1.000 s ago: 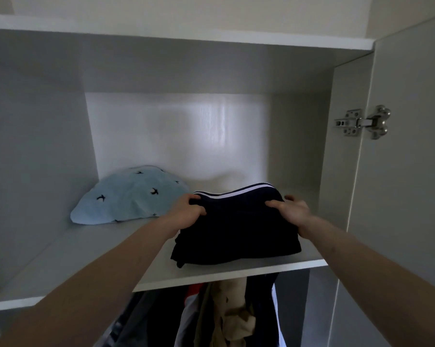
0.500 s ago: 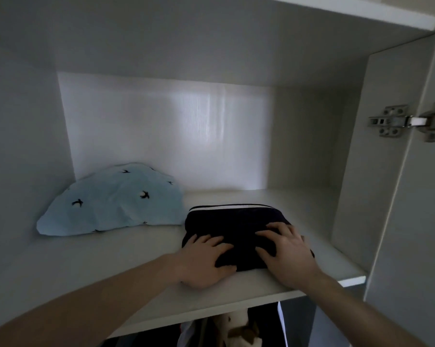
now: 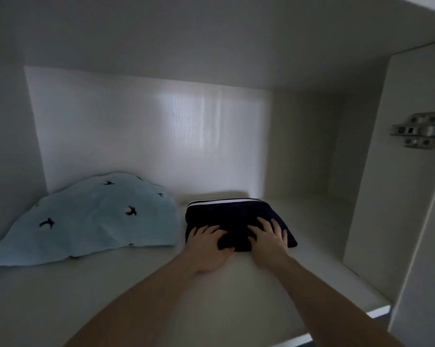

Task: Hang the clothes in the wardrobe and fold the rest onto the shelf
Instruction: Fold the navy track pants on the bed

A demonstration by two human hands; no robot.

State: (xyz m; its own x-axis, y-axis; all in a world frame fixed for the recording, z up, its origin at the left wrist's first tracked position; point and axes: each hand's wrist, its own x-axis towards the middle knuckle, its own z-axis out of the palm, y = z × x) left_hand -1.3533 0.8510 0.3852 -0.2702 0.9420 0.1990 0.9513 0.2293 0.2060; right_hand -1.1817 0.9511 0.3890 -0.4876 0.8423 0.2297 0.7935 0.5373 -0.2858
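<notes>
A folded dark navy garment (image 3: 232,216) with a white stripe along its far edge lies on the white wardrobe shelf (image 3: 136,284), deep toward the back wall. My left hand (image 3: 207,246) presses flat on its near left corner, fingers spread. My right hand (image 3: 269,240) rests flat on its near right part, fingers straight. Neither hand curls around the cloth. Left of the garment, almost touching it, lies a light blue bundle with small black bird prints (image 3: 91,219).
The shelf's right side wall (image 3: 361,184) stands close to the garment, with a metal door hinge (image 3: 418,130) and the open door at the far right. The shelf's front edge (image 3: 376,311) shows at the lower right. A board closes the compartment overhead.
The dark garment has gone from the shelf's front edge deeper toward the back. My hands went from gripping its sides to lying flat on top. The camera has moved closer.
</notes>
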